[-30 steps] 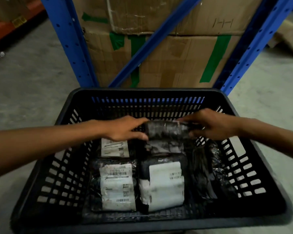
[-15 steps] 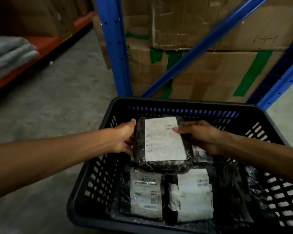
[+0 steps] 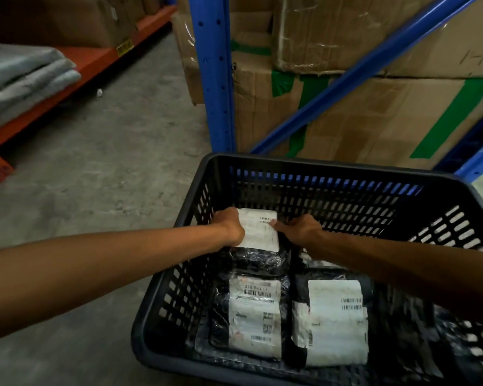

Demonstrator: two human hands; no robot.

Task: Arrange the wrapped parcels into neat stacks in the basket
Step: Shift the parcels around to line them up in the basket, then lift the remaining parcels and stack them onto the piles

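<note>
- Parcel (image 3: pixel 258 231) in black wrap with a white label facing up sits in the far left part of the basket (image 3: pixel 332 169), held between both hands.
- Left hand (image 3: pixel 229 227) grips its left edge with fingers curled over it; right hand (image 3: pixel 300 229) presses on its right edge, a fingertip on the label.
- Beneath and just nearer than the held parcel, a black-wrapped bundle (image 3: pixel 258 261) shows crinkled plastic.
- Near left of the basket holds a labelled parcel (image 3: pixel 253 316) lying flat, its label printed with barcodes.
- Just beside it on the right lies a second labelled parcel (image 3: pixel 335 324), also flat, label up; the two touch or nearly touch along their long sides.
- Right part of the basket holds dark wrapped items (image 3: pixel 413 330), blurred and partly hidden under the right forearm; how many, I cannot tell.
- Basket is black slotted plastic and stands on the concrete floor (image 3: pixel 95 176).
- Behind it rise a blue rack frame (image 3: pixel 214 73) and taped cardboard boxes (image 3: pixel 374 112).
- Far left, folded grey cloth (image 3: pixel 20 79) rests on an orange shelf (image 3: pixel 95 58).
</note>
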